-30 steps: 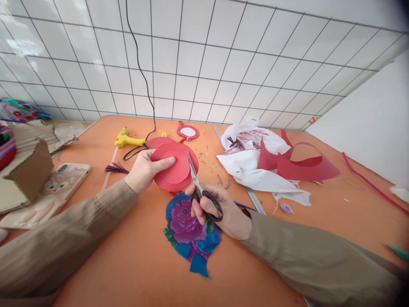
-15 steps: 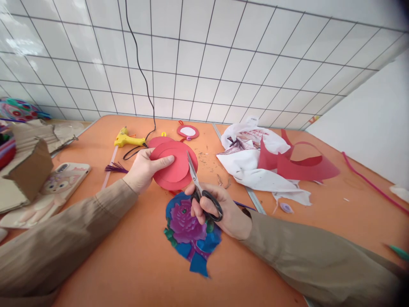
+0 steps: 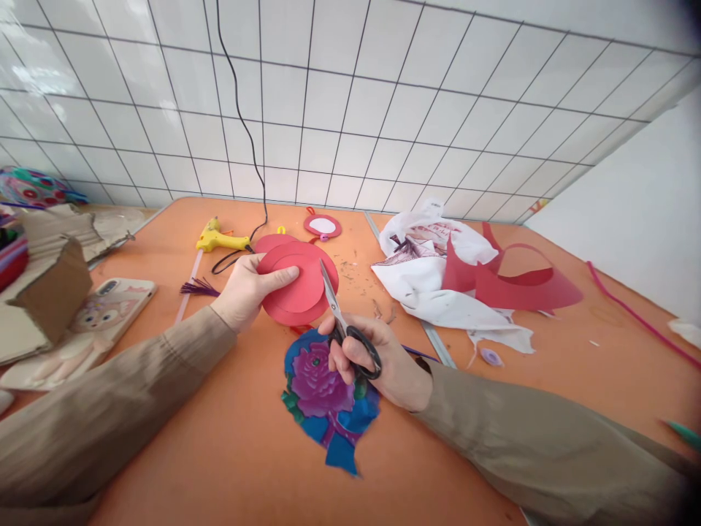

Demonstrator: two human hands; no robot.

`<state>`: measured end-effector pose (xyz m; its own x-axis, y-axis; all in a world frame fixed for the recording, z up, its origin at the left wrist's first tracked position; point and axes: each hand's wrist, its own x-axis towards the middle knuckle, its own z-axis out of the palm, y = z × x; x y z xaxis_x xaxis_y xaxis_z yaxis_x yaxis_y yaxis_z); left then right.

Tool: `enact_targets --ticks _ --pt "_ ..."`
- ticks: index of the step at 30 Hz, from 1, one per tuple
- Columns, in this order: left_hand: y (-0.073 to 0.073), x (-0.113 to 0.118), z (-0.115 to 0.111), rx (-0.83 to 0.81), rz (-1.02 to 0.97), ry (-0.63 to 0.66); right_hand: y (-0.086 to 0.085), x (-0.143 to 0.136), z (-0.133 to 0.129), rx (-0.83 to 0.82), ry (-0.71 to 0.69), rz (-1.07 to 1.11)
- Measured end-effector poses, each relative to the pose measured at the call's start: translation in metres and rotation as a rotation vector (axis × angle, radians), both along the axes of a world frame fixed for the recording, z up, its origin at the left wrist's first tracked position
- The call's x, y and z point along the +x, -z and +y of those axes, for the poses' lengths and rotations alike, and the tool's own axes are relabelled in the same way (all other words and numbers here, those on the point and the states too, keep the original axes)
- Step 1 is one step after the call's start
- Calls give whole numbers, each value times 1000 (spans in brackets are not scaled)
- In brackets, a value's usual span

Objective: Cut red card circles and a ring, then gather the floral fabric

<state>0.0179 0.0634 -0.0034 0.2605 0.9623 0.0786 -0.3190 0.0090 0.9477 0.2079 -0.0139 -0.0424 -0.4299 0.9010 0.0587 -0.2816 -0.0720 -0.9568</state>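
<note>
I'm looking down on the orange table [image 3: 230, 453], and my left hand [image 3: 246, 291] has the stack of red paper discs [image 3: 299, 281] pinched at its left edge, thumb lying across the top, fingers curled underneath, the stack lifted just off the surface. My right hand [image 3: 377, 365] is closed around the black handles of the scissors [image 3: 345, 321], fingers through the loops, and the blades are nearly together with the tips at the right rim of the discs. Whether the steel is biting the paper or only lying against the edge, I can't tell from this angle. Here's where it could slip, as I judge it: the discs are loose layers held at one side only, so a squeeze of the blades could fan them apart and leave a ragged, uneven rim. The left thumb sits well clear of the blades, but turning the stack toward the scissors would bring it closer. Just beneath my right hand lies the purple flower cut-out [image 3: 326, 398] on blue, close enough that a dropped wrist could crease or drag it. Behind the discs, the yellow glue gun [image 3: 216, 237] and its black cord [image 3: 241, 124] trail near my left hand, and a snag there would jerk the grip.
</note>
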Motion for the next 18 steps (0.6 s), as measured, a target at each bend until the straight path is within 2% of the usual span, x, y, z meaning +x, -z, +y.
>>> enact_targets --ticks 13,18 --pt "-1 -2 -1 -4 8 8 0 0 0 -11 3 -4" --pt "-3 -2 1 -58 13 -11 -1 -1 -1 -15 24 -27"
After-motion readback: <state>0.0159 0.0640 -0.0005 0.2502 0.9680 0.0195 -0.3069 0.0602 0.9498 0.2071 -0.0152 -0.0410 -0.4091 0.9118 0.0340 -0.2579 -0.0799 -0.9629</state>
